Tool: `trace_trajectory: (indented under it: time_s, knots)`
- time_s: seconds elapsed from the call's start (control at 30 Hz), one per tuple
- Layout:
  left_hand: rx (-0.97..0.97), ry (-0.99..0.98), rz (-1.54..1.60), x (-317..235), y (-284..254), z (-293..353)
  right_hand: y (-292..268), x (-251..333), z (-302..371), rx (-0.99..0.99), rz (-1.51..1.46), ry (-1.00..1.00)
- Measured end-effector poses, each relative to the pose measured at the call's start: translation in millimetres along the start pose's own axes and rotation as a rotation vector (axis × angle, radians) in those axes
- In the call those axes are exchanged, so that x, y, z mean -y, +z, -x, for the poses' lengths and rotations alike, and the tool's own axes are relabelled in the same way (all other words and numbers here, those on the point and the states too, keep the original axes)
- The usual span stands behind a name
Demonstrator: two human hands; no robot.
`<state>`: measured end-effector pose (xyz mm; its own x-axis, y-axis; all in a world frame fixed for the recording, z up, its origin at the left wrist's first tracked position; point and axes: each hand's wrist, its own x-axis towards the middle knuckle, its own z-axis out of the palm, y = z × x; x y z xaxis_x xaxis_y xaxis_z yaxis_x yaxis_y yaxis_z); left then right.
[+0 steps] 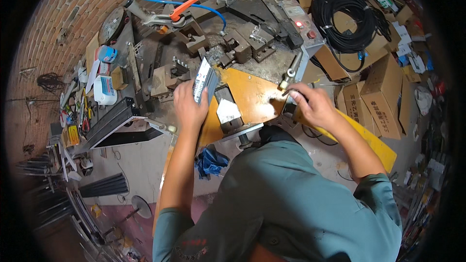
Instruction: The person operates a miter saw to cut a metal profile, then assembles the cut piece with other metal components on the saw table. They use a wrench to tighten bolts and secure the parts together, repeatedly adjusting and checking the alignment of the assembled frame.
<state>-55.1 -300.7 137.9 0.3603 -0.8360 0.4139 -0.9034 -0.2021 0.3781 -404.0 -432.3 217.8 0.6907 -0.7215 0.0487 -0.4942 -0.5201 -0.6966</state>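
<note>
My left hand [190, 104] is closed around a short grey metal profile [208, 81] with an angled, bright cut end, held upright over the machine bench. At the right edge of the yellow plate [250, 90], my right hand [313, 104] has its fingers curled on a small dark piece whose kind I cannot make out. Close beside those fingertips is a metal rod end with a round nut [290, 73]. Between my hands, a white pointed piece [227, 111] lies on a dark block in front of my body.
Steel clamping blocks [238, 46], an orange lever [187, 7] and a blue hose [213, 9] crowd the bench behind. A control box [303, 24] with a lit red button stands right, near coiled black cable [340, 17] and cardboard boxes [383, 99]. Dark profiles [111, 121] sit left.
</note>
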Motion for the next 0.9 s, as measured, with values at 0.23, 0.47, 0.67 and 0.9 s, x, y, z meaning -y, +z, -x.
trace_trajectory:
  time_s: [0.23, 0.47, 0.67, 0.9]
  knots:
    - [-0.018, -0.064, -0.273, 3.9, 67.5, -81.5, -38.3, -44.1, -161.5, 0.210, -0.195, -0.053]
    - [0.158, -0.391, -0.311, 13.7, 103.5, -115.6, -8.9, -39.8, -339.4, 0.313, -0.156, -0.240]
    - [0.226, -0.536, -0.363, 9.4, 116.5, -110.0, 54.4, -25.4, -451.3, 0.552, -0.133, -0.254]
    - [0.227, -0.528, -0.253, 5.8, 109.3, -116.4, 149.2, -19.4, -504.0, 0.840, -0.102, -0.347]
